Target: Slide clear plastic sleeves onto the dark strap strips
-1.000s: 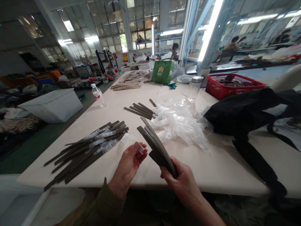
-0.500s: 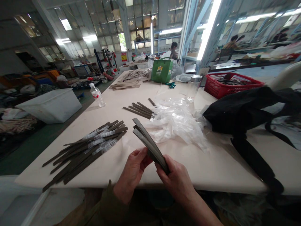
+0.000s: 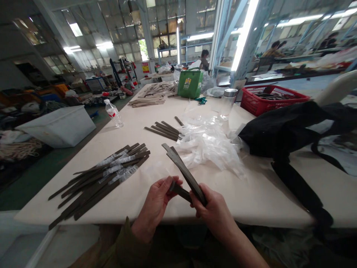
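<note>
My right hand (image 3: 213,208) is closed around the lower ends of a few dark grey-brown strips (image 3: 184,169) that fan up and to the left. My left hand (image 3: 157,197) pinches the end of one dark strip (image 3: 181,191), bent away from the others toward the left. Left of my hands lies a pile of similar strips (image 3: 92,186) with clear plastic wrapped around their middles. Beyond my hands, several more strips (image 3: 163,130) lie beside a heap of clear plastic (image 3: 209,145).
On the pale table (image 3: 134,203) stand a water bottle (image 3: 113,113), a green bag (image 3: 190,83), a glass jar (image 3: 228,102) and a red basket (image 3: 275,99). A black bag (image 3: 264,134) lies at right. Farther off, people sit at other tables.
One strip's end has been drawn down and left by my left hand, apart from the bundle. The rest of the bundle has shifted slightly right with my right hand.
</note>
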Demonstrator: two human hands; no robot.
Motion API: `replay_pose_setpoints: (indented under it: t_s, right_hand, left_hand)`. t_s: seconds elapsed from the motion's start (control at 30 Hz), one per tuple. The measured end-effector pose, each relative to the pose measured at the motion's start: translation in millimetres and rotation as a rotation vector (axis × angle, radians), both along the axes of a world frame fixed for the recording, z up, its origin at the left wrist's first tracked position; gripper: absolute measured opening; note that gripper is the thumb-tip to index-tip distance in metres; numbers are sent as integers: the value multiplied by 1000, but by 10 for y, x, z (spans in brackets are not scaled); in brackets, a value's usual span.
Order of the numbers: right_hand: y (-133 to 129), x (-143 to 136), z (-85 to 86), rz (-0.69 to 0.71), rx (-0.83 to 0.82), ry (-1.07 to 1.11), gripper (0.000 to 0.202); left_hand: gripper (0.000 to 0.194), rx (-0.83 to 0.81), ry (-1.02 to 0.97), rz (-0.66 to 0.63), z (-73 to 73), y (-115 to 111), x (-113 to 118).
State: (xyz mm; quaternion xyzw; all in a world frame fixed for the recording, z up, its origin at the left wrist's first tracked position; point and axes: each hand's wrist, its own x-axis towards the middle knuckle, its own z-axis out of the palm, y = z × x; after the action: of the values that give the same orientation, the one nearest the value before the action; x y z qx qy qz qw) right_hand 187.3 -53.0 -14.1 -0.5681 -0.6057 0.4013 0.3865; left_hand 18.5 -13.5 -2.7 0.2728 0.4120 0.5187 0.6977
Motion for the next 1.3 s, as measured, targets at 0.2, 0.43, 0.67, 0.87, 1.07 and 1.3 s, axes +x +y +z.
replay_pose_setpoints:
  t_s: [0.2,0.43,0.67,0.87,1.07,1.3]
  right_hand:
    - [-30,-76,-69,-101,131,-77,29]
    - [5,-157,-75,-91,139,104,29]
    - [-59,-18,-49,147,-132,188,29]
    - [-10,-94,-51,110,-40,197,29]
    - [-7,-110,-84,78,-9,130,31]
    - [-27,-104,-131,90,-1,147,32]
  left_hand:
    - [32,-37,-85,0,-37,-67,59]
    - [27,68,-163,-115,-104,-160,218]
    - [30,90,-21,41,-104,-12,-15]
    - [30,155,49,-172,-193,-226,179]
    - [25,147,-30,171,-51,-61,102]
    - [22,165,-11,54,-117,-137,131]
